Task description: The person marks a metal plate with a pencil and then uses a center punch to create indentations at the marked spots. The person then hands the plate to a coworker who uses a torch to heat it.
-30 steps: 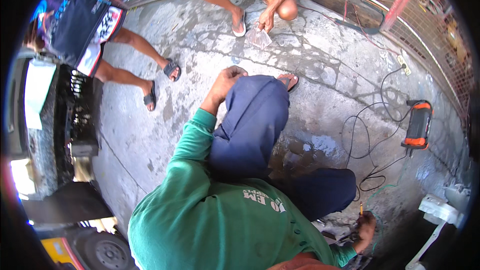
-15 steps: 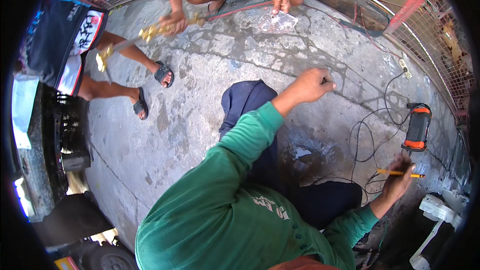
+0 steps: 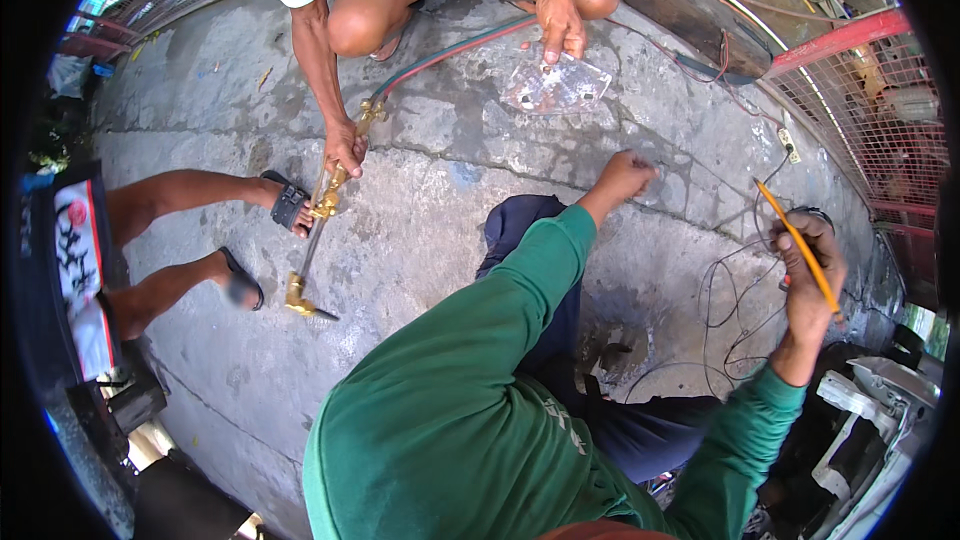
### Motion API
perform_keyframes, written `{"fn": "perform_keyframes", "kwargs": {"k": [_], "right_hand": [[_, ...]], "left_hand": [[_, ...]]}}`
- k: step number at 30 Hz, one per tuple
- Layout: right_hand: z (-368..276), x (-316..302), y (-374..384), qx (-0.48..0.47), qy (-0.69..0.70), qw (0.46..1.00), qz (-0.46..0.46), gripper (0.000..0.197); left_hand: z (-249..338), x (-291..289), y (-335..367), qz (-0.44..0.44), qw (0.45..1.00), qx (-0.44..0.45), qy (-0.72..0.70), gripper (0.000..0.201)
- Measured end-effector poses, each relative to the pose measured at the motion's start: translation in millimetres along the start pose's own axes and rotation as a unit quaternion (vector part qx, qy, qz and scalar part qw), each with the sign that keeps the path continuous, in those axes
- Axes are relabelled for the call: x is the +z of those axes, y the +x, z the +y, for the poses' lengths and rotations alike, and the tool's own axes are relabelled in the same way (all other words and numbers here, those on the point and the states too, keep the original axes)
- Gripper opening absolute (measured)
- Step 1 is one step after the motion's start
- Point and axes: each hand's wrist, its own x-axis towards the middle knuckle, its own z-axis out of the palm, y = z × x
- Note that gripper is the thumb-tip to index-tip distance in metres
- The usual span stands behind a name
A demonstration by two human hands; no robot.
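My right hand [image 3: 812, 265] is raised at the right, its fingers closed around a yellow pencil [image 3: 797, 240] that slants across it. Over my bent knee, my left hand [image 3: 628, 177] reaches forward with its fingers curled in; nothing shows in it. Across from me a squatting person grips a brass gas cutting torch [image 3: 326, 202] in one hand, its nozzle angled down near the floor. The person's other hand pinches a thin, stained plate [image 3: 556, 85], tilted above the concrete.
Red and green hoses [image 3: 450, 48] run from the torch toward the right. Black cables [image 3: 720, 315] loop on the floor near a white socket strip [image 3: 789, 145]. A red-framed mesh fence [image 3: 860, 110] stands at right; a white metal part [image 3: 858, 405] below it. Sandaled feet [image 3: 290, 205] stand at left.
My right hand has risen and turned, tipping the pencil from level to steep, and now covers most of the orange-black device. The torch has swung from sideways to pointing down toward me.
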Motion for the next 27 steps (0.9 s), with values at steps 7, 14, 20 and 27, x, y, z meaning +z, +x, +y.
{"fn": "perform_keyframes", "kwargs": {"k": [7,14,20,27], "right_hand": [[-58,-83,2,0.03,-0.138,0.988,-0.054,0.02],[27,-57,-42,0.116,-0.047,0.992,-0.034,0.026],[42,9,20,0.065,0.017,0.996,-0.065,0.018],[0,139,132,-0.082,0.062,0.942,-0.318,0.011]], "left_hand": [[31,-46,-49,-0.15,0.901,0.106,-0.393,0.076],[23,-182,-124,-0.079,0.766,0.247,-0.588,0.079],[-1,-261,-108,0.292,0.823,0.129,-0.469,0.038],[15,-252,-145,0.297,0.827,0.181,-0.443,0.027]]}}
